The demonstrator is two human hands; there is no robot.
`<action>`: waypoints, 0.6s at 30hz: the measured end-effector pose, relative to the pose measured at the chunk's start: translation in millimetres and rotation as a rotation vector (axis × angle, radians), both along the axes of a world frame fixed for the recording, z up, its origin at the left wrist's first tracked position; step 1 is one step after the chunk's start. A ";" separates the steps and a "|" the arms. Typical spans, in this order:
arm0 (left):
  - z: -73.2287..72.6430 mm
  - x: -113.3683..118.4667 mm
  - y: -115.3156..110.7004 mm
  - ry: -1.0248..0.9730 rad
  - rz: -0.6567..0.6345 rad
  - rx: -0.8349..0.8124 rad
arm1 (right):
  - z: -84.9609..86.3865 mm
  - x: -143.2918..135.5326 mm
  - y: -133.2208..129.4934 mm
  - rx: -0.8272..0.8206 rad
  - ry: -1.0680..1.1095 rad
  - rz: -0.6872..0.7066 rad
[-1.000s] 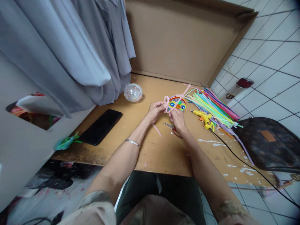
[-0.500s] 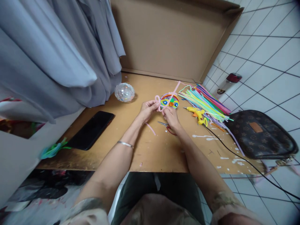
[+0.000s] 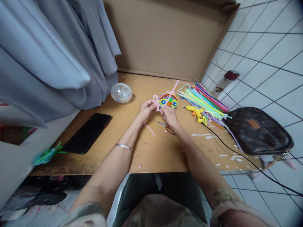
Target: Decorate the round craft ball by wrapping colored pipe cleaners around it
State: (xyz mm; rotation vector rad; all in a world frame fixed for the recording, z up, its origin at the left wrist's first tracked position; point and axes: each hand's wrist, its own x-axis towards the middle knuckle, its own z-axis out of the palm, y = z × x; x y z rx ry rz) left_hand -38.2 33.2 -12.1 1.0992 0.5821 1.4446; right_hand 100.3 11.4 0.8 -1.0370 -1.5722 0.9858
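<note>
Between my two hands is a pink pipe cleaner [image 3: 155,98] bent into small loops, one long end sticking up to the right. My left hand [image 3: 147,110] pinches it at the loops. My right hand [image 3: 169,114] is closed on it just beside, fingers partly hidden. Right behind them lies a colourful round ornament [image 3: 168,100] with blue eye-like discs, an orange nose-like dot and yellow and red trim. Scissors [image 3: 165,126] with red handles lie partly under my right hand. A loose pink strip [image 3: 150,129] rests on the table below my left hand.
A yellow glue gun [image 3: 196,113] with a black cord and a bundle of coloured pipe cleaners [image 3: 203,99] lie right, near a brown patterned bag [image 3: 259,134]. Left are a clear ball [image 3: 121,93] and a black phone [image 3: 87,133]. A cardboard panel [image 3: 161,37] stands behind.
The whole view has shifted slightly, so things appear a little further left. Both hands keep their grip on the pink pipe cleaner, with hardly any movement.
</note>
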 end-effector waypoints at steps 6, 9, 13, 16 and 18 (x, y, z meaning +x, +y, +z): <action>4.5 -0.5 -3.3 -0.018 -0.018 -0.017 | -2.1 0.7 1.3 0.012 -0.011 -0.006; 6.7 -1.2 -4.8 -0.023 -0.033 -0.041 | -0.9 0.7 1.1 0.013 -0.040 -0.023; 7.8 -1.3 -5.3 -0.032 -0.045 -0.080 | 0.9 0.3 0.0 0.004 -0.070 -0.038; 8.3 -1.8 -6.0 -0.034 -0.068 -0.101 | 0.5 0.3 -0.1 0.017 -0.069 -0.046; 8.8 -2.6 -6.8 -0.042 -0.084 -0.113 | -0.5 0.8 0.5 0.031 -0.051 -0.048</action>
